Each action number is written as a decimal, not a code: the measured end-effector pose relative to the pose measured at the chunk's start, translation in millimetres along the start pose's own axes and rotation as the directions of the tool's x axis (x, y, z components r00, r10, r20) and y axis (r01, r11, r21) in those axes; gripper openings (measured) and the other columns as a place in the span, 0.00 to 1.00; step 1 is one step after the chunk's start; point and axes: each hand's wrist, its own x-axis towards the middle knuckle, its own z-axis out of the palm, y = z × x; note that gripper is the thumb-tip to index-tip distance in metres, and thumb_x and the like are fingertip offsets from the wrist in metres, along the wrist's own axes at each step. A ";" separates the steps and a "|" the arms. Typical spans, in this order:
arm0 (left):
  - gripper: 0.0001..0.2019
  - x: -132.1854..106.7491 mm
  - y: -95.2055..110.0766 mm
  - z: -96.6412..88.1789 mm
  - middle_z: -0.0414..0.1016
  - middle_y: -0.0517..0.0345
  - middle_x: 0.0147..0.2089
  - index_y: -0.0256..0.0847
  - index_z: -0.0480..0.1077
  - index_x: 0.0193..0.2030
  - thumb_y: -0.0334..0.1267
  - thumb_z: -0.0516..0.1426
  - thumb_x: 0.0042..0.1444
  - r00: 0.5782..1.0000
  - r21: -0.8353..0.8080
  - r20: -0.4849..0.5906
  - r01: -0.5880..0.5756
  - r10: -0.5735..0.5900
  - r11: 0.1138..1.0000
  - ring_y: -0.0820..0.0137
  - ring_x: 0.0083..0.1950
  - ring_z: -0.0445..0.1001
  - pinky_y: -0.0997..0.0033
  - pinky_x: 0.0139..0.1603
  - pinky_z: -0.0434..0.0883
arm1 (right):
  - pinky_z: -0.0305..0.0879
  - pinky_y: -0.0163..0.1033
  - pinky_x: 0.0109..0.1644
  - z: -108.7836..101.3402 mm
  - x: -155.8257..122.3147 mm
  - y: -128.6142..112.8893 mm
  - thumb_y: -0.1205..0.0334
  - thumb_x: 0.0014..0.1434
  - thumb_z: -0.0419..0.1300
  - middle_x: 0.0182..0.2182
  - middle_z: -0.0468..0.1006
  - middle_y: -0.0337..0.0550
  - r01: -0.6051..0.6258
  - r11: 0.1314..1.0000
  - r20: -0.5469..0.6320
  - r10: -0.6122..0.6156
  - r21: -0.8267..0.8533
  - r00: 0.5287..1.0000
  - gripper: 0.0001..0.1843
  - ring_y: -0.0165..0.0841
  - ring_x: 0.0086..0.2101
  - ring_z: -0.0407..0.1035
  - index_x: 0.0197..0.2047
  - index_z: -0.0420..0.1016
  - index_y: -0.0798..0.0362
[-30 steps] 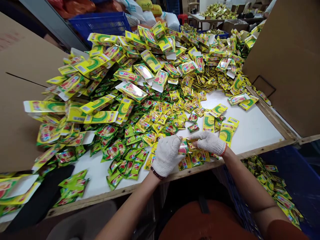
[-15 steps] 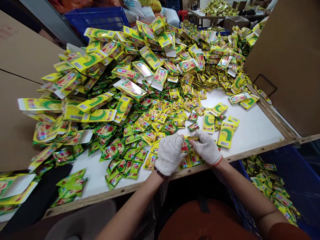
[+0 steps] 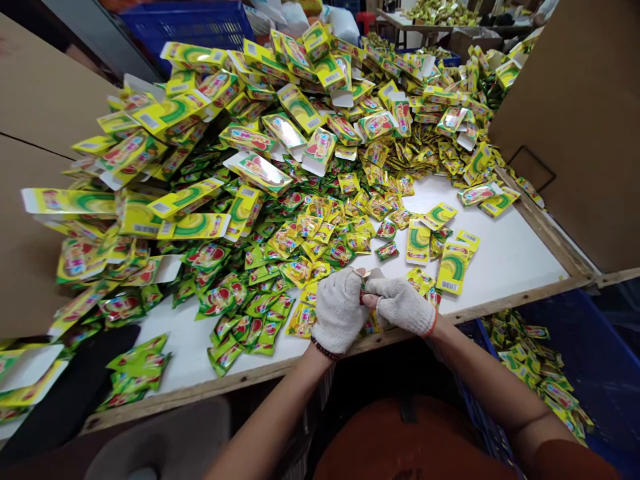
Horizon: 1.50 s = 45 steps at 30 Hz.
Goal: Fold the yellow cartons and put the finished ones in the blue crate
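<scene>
My left hand [image 3: 341,310], in a white knit glove with bare fingertips, is closed around a small candy box [image 3: 373,273]; only a pale flap and a bit of printed side show. My right hand [image 3: 404,307], gloved alike, presses thumb and fingers together at that box, touching my left fingers. What lies inside the grip is mostly hidden. Below and beside the hands are yellow candy packets [image 3: 420,280]. Left of them, green candy packets [image 3: 255,330] lie in a loose heap. To the right, yellow candy boxes [image 3: 453,268] lie flat on the white table [image 3: 505,267].
A large pile of yellow candy boxes [image 3: 305,110] rises behind the packets. Cardboard panels [image 3: 575,133] stand on both sides. A blue crate [image 3: 615,360] with packets sits below at right; another blue crate [image 3: 190,30] is behind. A wooden strip [image 3: 280,370] edges the table.
My hands have drawn closer together, the right moving slightly left and down. The green and red packet between them is now mostly covered, and a pale box flap shows above the fingers.
</scene>
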 end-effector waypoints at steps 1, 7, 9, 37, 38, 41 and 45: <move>0.21 -2.3 1.8 1.1 0.75 0.45 0.48 0.40 0.66 0.54 0.38 0.58 0.53 0.999 -0.058 -0.023 0.038 -0.039 0.998 0.54 0.50 0.74 0.52 0.51 0.70 | 0.66 0.33 0.34 -0.8 3.0 -1.1 0.62 0.62 0.54 0.25 0.74 0.36 0.023 0.999 -0.006 -0.023 -0.028 1.000 0.10 0.30 0.28 0.70 0.33 0.76 0.52; 0.28 -13.3 11.2 -8.7 0.70 0.48 0.58 0.43 0.58 0.62 0.38 0.59 0.55 0.942 -0.529 0.116 0.327 -0.315 0.783 0.61 0.58 0.72 0.57 0.58 0.71 | 0.69 0.40 0.48 -2.9 14.9 -4.8 0.66 0.60 0.55 0.40 0.80 0.42 0.158 0.982 -0.185 -0.175 -0.100 0.967 0.16 0.36 0.40 0.73 0.49 0.78 0.51; 0.25 -17.4 12.1 -12.2 0.70 0.49 0.58 0.43 0.58 0.62 0.38 0.58 0.57 0.909 -0.610 0.170 0.401 -0.381 0.684 0.62 0.57 0.73 0.58 0.58 0.71 | 0.68 0.40 0.49 -3.6 14.9 -5.9 0.67 0.58 0.57 0.41 0.81 0.42 0.178 0.974 -0.152 -0.199 -0.137 0.968 0.16 0.37 0.42 0.73 0.49 0.78 0.50; 0.17 -51.4 -6.7 -33.0 0.75 0.53 0.46 0.41 0.67 0.49 0.42 0.61 0.55 0.854 -0.830 0.300 0.454 -0.425 0.325 0.65 0.47 0.76 0.64 0.48 0.75 | 0.73 0.42 0.47 39.2 -1.3 10.2 0.59 0.57 0.62 0.38 0.80 0.42 0.171 0.969 -0.381 -0.093 0.177 0.920 0.08 0.36 0.39 0.75 0.41 0.76 0.50; 0.14 -48.1 -7.2 -36.3 0.76 0.54 0.43 0.41 0.68 0.47 0.42 0.60 0.56 0.861 -0.816 0.269 0.442 -0.432 0.373 0.66 0.45 0.76 0.65 0.46 0.74 | 0.72 0.42 0.47 37.4 -1.1 8.3 0.60 0.58 0.61 0.37 0.80 0.42 0.176 0.976 -0.375 -0.116 0.130 0.920 0.07 0.36 0.39 0.74 0.39 0.77 0.50; 0.09 -36.7 -7.3 -44.5 0.74 0.59 0.34 0.40 0.69 0.37 0.43 0.58 0.57 0.879 -0.768 0.206 0.417 -0.430 0.486 0.69 0.37 0.74 0.69 0.40 0.72 | 0.72 0.40 0.42 32.8 -0.5 5.1 0.61 0.58 0.59 0.33 0.79 0.41 0.173 0.984 -0.350 -0.147 0.043 0.925 0.06 0.35 0.35 0.73 0.37 0.76 0.51; 0.07 -29.0 -7.8 -46.2 0.72 0.59 0.34 0.41 0.68 0.36 0.42 0.57 0.57 0.898 -0.734 0.202 0.403 -0.390 0.546 0.69 0.38 0.72 0.69 0.41 0.71 | 0.70 0.36 0.36 31.5 -0.4 9.3 0.59 0.59 0.61 0.32 0.75 0.39 0.149 0.979 -0.320 -0.098 0.138 0.942 0.08 0.31 0.32 0.70 0.41 0.71 0.52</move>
